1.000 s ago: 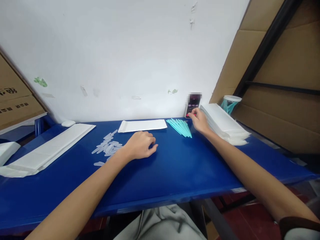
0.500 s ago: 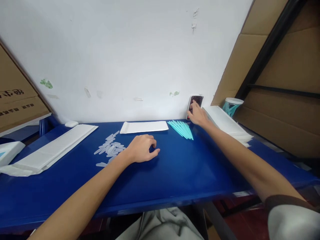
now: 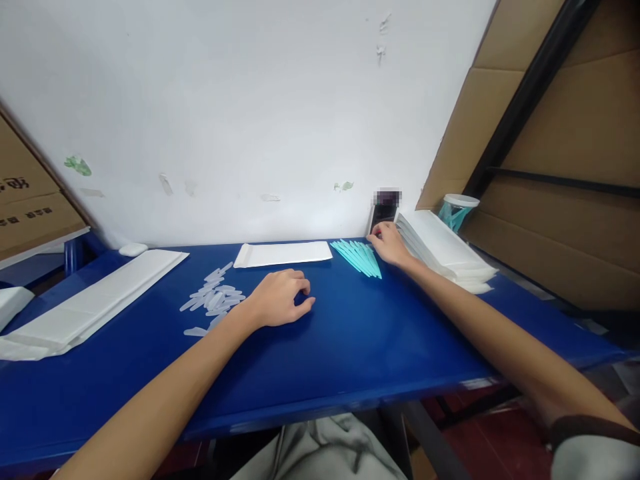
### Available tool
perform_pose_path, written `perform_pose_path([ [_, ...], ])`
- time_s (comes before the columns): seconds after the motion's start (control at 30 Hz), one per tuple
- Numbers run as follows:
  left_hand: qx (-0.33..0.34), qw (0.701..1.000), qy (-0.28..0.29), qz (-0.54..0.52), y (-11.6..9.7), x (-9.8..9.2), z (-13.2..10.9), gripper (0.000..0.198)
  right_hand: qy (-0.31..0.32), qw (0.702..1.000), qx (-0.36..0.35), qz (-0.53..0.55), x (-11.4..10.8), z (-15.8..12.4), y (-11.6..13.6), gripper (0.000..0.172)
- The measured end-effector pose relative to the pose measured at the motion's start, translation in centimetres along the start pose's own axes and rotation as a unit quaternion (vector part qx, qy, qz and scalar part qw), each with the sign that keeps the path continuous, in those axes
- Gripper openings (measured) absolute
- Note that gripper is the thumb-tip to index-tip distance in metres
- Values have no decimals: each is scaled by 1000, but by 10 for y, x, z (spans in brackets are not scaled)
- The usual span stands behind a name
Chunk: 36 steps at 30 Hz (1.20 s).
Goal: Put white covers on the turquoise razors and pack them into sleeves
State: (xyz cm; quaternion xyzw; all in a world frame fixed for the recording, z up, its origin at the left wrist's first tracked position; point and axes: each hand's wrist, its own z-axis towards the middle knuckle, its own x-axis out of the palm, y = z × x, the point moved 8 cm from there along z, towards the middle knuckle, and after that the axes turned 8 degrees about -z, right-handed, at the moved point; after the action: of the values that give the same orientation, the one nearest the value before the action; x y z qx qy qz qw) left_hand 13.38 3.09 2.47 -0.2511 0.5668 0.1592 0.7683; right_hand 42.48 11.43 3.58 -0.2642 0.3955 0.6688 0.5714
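My left hand rests on the blue table, fingers loosely curled and thumb apart, holding nothing. Beside its wrist lies a loose pile of translucent whitish plastic pieces. My right hand is in front of the lower part of a phone that leans upright against the wall. Its fingers are bent and apart, with nothing visible in them; whether they touch the screen I cannot tell. Just left of that hand lies a fan of thin turquoise sticks. A flat white paper sleeve lies behind my left hand.
A stack of white sleeves stands at the right, with a lidded clear tub of turquoise pieces behind it. More long white sleeves lie at the left, near a white rounded object. Cardboard borders the left side.
My right hand has moved down from the phone's screen to its lower edge, its index finger no longer raised. The view has shifted slightly; my left hand keeps its pose.
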Motion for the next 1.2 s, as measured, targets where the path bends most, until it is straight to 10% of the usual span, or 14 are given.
perform_pose_path([
  [0.4, 8, 1000, 2, -10, 4, 1, -1, 28, 86, 983, -163, -9, -20, -51, 69, 14],
  [0.63, 6, 1000, 15, -18, 8, 6, -1, 31, 161, 962, -208, -69, -7, -73, 89, 44],
  [1.03, 1, 1000, 9, -16, 7, 10, 3, 33, 185, 968, -96, -141, 17, -69, 67, 56],
  [1.2, 0, 1000, 13, -13, 8, 12, 2, 34, 160, 964, -166, -133, 16, -69, 81, 44],
])
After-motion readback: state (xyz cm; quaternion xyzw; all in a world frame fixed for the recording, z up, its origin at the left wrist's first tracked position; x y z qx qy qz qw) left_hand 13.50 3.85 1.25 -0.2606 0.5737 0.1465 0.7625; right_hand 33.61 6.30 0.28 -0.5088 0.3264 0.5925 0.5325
